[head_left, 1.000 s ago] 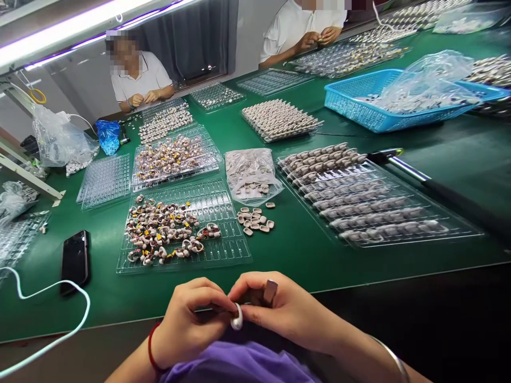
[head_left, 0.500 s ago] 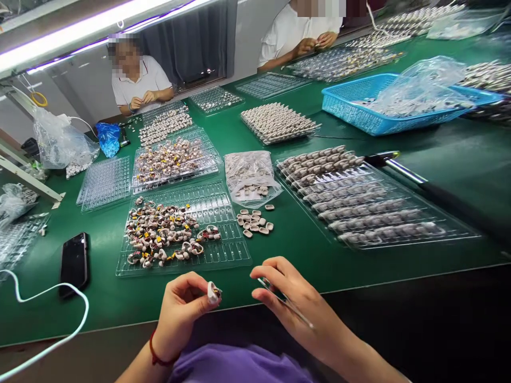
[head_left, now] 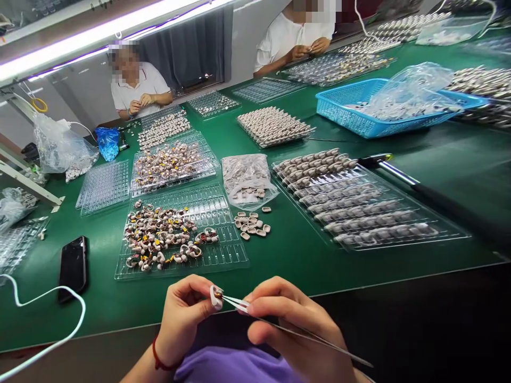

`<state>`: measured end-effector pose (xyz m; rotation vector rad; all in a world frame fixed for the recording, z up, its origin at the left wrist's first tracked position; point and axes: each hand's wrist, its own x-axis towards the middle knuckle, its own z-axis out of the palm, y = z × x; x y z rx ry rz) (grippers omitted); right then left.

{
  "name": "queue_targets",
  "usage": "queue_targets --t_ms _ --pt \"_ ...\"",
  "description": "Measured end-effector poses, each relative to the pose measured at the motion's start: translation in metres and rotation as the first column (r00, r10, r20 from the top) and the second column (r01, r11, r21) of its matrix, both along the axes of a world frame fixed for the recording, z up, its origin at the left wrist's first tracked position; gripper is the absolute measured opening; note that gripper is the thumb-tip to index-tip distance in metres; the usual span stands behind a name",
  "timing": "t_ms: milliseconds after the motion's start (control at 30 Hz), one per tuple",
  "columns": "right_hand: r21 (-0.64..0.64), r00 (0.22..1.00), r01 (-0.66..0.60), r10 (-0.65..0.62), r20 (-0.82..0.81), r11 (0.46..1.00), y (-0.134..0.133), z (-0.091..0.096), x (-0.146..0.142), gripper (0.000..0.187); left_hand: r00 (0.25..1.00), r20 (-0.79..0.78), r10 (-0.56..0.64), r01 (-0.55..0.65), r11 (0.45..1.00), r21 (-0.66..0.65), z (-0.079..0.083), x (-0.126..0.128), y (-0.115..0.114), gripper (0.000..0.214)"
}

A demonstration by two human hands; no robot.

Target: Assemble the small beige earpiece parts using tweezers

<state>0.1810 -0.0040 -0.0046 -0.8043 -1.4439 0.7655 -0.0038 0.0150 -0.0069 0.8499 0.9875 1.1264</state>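
At the table's near edge: left hand pinching an earpiece, right hand holding tweezers to it.
Earpiece is clamped between left thumb and forefinger, open side toward the tweezers; right fingers closed around those, tips at the opening, contact unclear. Tray with piled earpieces lies just beyond.

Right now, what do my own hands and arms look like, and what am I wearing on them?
Your left hand is ungloved, with a thin red bracelet around its wrist. Your right hand is ungloved too, with nothing worn visible. No sleeves show; purple cloth shows between your arms.
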Motion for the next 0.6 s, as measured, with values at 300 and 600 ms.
queue_targets --t_ms 300,600 --pt "-0.055 1.000 0.001 0.000 0.001 0.999 0.005 -0.002 -0.003 0.021 0.999 0.018 -0.030 0.030 0.999 0.011 -0.004 -0.002 0.000 0.015" --pt "-0.239 0.997 -0.071 0.061 -0.049 0.968 0.014 0.008 0.004 0.038 0.995 0.072 -0.063 0.068 0.995 -0.072 0.002 0.000 0.000 0.017"
